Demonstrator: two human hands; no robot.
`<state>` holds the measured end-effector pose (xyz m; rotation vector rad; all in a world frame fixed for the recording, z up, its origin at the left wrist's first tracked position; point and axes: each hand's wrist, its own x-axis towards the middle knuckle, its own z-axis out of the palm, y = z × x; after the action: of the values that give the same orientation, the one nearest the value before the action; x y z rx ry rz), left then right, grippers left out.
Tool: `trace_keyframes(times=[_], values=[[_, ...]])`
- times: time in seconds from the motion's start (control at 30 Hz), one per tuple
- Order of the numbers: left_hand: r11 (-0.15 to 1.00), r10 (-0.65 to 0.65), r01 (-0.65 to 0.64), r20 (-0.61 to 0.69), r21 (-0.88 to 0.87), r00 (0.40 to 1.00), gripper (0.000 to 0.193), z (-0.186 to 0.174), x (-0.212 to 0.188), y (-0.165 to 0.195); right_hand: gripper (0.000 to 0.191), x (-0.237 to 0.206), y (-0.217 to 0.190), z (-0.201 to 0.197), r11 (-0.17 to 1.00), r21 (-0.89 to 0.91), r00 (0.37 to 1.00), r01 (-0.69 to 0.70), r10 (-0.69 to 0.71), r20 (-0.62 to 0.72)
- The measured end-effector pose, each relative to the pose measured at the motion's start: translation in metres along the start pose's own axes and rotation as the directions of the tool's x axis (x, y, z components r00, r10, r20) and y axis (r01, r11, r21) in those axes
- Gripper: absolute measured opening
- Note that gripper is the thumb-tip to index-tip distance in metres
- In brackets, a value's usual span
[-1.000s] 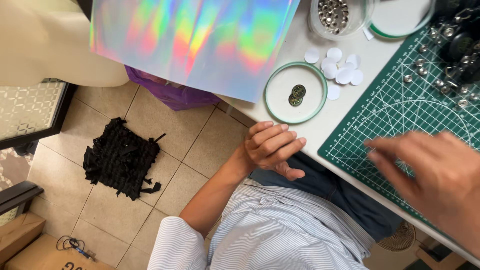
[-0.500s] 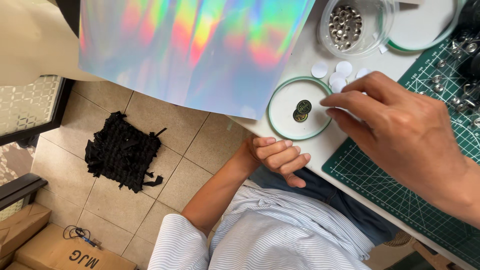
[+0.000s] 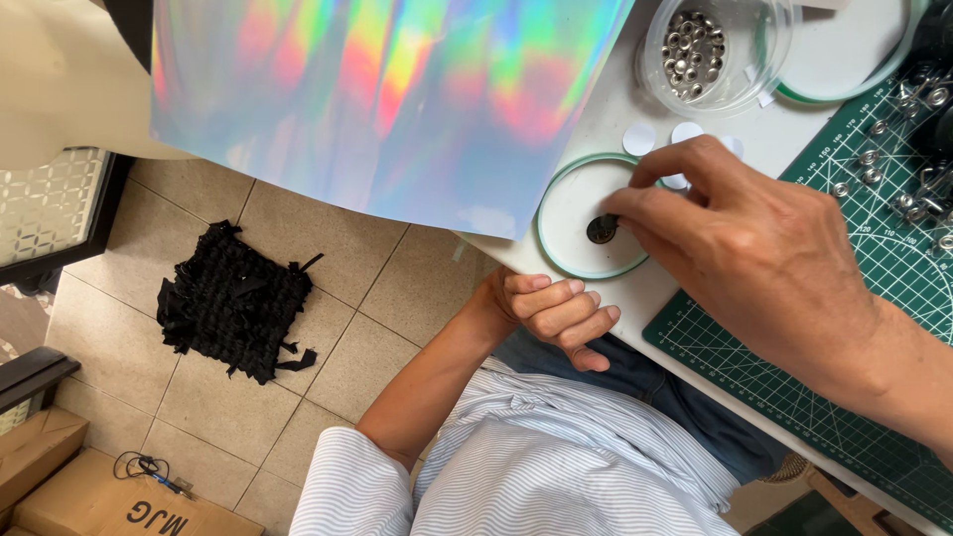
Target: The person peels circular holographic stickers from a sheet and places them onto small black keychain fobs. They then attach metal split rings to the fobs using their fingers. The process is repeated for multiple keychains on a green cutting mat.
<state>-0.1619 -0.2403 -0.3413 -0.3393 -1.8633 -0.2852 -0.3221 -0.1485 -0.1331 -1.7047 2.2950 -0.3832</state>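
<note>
- Left hand point(image 3: 556, 318): curled into a loose fist, holding nothing, resting at the near edge of the desk point(image 3: 615, 114) just above the lap.
- Right hand point(image 3: 735, 248): reaches in from the right over the green cutting mat point(image 3: 754, 382). Thumb and forefinger are drawn together, tips down on a small metal piece point(image 3: 602, 230).
- The metal piece lies inside a shallow round lid point(image 3: 566, 203), white with a green rim, near the desk's front edge. It is the only item in the lid.
- Step in hand, as judged: picking that piece out of the lid. Cannot tell whether the fingertips already grip it or only touch it.
- Next move calls for: a tight fingertip pinch and a straight lift, since the piece is small and lies flat; the lid is light and unheld, so it may slide.
- Beyond the lid: a few white paper discs point(image 3: 638, 138), partly hidden by the fingers.
- Farther: a clear dish point(image 3: 764, 40) of silver eyelets point(image 3: 692, 55).
- Far left: a rainbow-sheen sheet point(image 3: 397, 99) overhanging the desk edge.
</note>
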Motion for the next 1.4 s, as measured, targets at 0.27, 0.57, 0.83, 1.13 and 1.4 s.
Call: trace_keyframes(times=[0.27,0.57,0.83,1.13,1.4], values=[[1.000,-0.010,0.010,-0.013,-0.007,1.000,0.060,-0.001,0.001,-0.002,0.014,-0.009,-0.003,-0.021,0.942,0.205,0.964,-0.267,0.257,0.072],[1.000,-0.025,0.025,-0.005,-0.010,1.000,0.058,-0.004,0.001,-0.001,0.033,-0.057,0.013,-0.009,0.545,0.523,0.744,-0.655,0.584,0.324],[1.000,-0.011,0.011,0.027,-0.013,1.000,0.057,-0.008,0.001,0.000,0.025,-0.122,0.011,0.008,0.252,0.624,0.532,-0.740,0.786,0.314],[0.987,-0.089,0.119,0.254,-0.107,0.963,0.062,-0.041,0.022,0.011,0.029,-0.206,-0.003,0.021,0.178,0.865,0.477,-0.469,0.875,0.078],[0.659,-0.554,0.638,0.318,-0.399,0.770,0.025,-0.057,0.111,0.064,0.029,-0.251,-0.029,0.043,-0.009,0.995,0.356,-0.101,0.933,0.045]])
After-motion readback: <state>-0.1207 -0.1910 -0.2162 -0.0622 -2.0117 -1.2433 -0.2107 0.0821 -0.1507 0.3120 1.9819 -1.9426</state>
